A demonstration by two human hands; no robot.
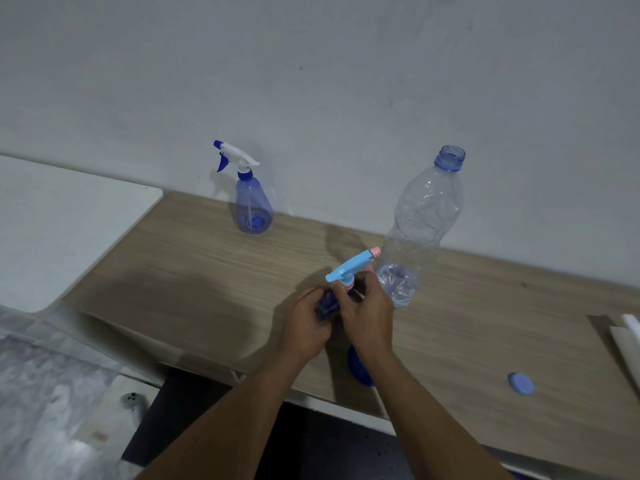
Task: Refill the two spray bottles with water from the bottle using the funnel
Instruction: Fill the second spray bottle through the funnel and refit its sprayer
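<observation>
My left hand (306, 325) grips the dark blue body of a small spray bottle (327, 303) over the wooden table (194, 271). My right hand (367, 315) pinches the collar under its light blue and pink spray head (351, 266). A second spray bottle (251, 199), blue with a white and blue trigger head, stands upright near the wall. The clear water bottle (420, 230) stands uncapped to the right of my hands, with a little water at its bottom. A blue funnel (358, 370) lies on the table, partly hidden behind my right wrist.
The water bottle's blue cap (521, 384) lies on the table at the right. White strips (627, 341) rest at the far right edge. A white board (52, 230) adjoins the table on the left. A wall rises right behind the table.
</observation>
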